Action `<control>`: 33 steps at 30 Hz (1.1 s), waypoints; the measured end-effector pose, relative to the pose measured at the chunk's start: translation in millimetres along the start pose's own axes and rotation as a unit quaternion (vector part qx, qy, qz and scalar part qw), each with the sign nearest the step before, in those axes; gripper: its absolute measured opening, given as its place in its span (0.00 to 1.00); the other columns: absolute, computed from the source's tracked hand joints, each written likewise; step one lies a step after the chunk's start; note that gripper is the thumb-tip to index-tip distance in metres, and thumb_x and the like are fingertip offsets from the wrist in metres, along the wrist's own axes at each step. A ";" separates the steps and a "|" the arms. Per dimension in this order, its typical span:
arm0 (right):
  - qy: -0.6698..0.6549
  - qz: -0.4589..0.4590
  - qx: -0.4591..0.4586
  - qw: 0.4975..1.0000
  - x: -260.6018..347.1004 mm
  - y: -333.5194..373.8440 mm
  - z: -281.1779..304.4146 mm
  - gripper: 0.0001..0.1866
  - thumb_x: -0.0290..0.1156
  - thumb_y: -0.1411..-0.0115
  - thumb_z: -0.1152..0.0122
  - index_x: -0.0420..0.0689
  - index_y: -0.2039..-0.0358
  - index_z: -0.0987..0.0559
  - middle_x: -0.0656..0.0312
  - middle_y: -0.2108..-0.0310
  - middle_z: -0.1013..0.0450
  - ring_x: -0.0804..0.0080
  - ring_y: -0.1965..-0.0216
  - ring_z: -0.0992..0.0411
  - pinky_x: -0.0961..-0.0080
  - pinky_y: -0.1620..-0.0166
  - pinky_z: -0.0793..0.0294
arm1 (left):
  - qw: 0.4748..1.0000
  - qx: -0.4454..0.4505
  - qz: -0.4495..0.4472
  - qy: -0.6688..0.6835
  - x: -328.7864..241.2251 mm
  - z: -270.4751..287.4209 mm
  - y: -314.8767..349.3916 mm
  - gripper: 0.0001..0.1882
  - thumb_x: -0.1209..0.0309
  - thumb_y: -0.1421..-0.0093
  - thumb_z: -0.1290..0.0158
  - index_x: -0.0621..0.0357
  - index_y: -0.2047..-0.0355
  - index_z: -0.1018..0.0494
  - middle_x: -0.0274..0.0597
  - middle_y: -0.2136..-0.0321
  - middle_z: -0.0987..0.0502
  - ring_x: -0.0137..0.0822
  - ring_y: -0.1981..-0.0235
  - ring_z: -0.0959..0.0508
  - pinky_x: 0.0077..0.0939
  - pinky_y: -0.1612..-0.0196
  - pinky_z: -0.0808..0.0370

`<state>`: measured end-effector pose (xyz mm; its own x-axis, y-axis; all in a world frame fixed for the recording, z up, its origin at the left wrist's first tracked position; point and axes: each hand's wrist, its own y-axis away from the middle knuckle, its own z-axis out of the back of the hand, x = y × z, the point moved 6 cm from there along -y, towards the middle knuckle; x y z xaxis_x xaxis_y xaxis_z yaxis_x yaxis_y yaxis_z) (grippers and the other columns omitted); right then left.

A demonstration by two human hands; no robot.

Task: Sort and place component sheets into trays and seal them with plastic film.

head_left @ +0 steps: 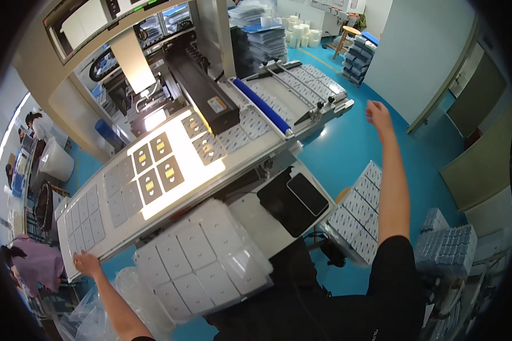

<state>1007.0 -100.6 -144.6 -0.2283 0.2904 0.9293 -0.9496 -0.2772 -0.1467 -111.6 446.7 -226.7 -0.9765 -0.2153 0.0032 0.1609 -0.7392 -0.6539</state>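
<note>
My left hand is at the near left corner of the machine's pale bed. Its bent fingers are closed at the near edge of a grey card sheet. My right hand is raised past the bed's right end, fingers curled in, with nothing visible in it. Along the bed, a bright light falls on dark card panels with small yellow marks. A blue roller crosses the bed, and patterned sheets lie beyond it.
In front of me is a stack of clear-wrapped card sheets. A phone rests on a black pad beside it. Patterned sheets are stacked at my right, with bundled stacks farther right. A person in purple is at far left.
</note>
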 end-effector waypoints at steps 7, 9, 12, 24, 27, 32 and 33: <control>0.227 -0.151 0.024 0.962 -84.4 -168.0 -92.8 0.44 0.66 0.25 0.57 0.31 0.45 0.20 0.39 0.50 0.18 0.42 0.58 0.17 0.49 0.58 0.18 | 0.999 0.021 0.029 -0.032 -2.7 18.5 8.9 0.22 0.65 0.25 0.45 0.69 0.39 0.28 0.60 0.42 0.22 0.58 0.37 0.25 0.51 0.34 0.29; 0.205 -0.154 0.024 0.966 -114.0 -194.5 -80.2 0.45 0.67 0.25 0.58 0.30 0.44 0.21 0.39 0.49 0.19 0.41 0.60 0.17 0.46 0.59 0.17 | 0.999 0.021 0.026 -0.022 -17.0 9.8 7.2 0.21 0.66 0.25 0.45 0.69 0.39 0.29 0.60 0.42 0.23 0.58 0.37 0.25 0.52 0.35 0.29; 0.214 -0.154 0.047 0.964 -129.3 -222.2 -89.3 0.45 0.66 0.26 0.54 0.29 0.42 0.21 0.39 0.47 0.20 0.37 0.67 0.17 0.41 0.61 0.16 | 0.999 0.022 0.028 -0.028 -21.4 6.7 10.1 0.20 0.68 0.25 0.46 0.69 0.39 0.30 0.60 0.42 0.24 0.59 0.38 0.26 0.52 0.35 0.29; -0.193 -0.193 -0.095 0.957 -133.7 -273.1 -162.3 0.23 0.18 0.40 0.36 0.39 0.43 0.14 0.48 0.44 0.17 0.52 0.55 0.14 0.56 0.60 0.12 | 0.995 0.014 0.038 -0.093 -6.9 66.3 12.5 0.21 0.70 0.26 0.47 0.73 0.40 0.30 0.66 0.42 0.24 0.62 0.37 0.26 0.52 0.35 0.28; -0.184 -0.140 -0.202 0.952 -74.5 -252.5 -100.4 0.22 0.16 0.41 0.38 0.42 0.46 0.12 0.47 0.47 0.16 0.58 0.54 0.14 0.66 0.53 0.13 | 0.997 0.023 0.046 -0.057 -27.3 38.9 4.1 0.21 0.72 0.27 0.45 0.71 0.38 0.31 0.63 0.41 0.26 0.59 0.36 0.27 0.51 0.33 0.29; 0.022 0.077 -0.307 0.948 10.6 -250.4 -39.6 0.20 0.22 0.38 0.37 0.44 0.45 0.12 0.50 0.52 0.14 0.58 0.56 0.14 0.66 0.50 0.16 | 0.999 0.028 0.032 -0.016 -37.4 8.9 6.4 0.21 0.72 0.27 0.45 0.72 0.39 0.31 0.63 0.41 0.26 0.59 0.35 0.28 0.51 0.32 0.30; 0.125 0.159 -0.340 0.918 36.2 -240.7 -35.4 0.20 0.25 0.37 0.37 0.44 0.44 0.13 0.51 0.54 0.14 0.58 0.58 0.14 0.64 0.53 0.16 | 0.999 0.028 0.034 -0.016 -33.7 10.7 8.2 0.21 0.72 0.27 0.45 0.72 0.39 0.31 0.63 0.41 0.26 0.59 0.35 0.28 0.51 0.32 0.30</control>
<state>1219.7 9.0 -87.6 -0.4791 0.5178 0.7087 -0.7213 0.2279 -0.6541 -75.9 441.1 -224.0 -0.9580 -0.2864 -0.0148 0.2356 -0.7566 -0.6100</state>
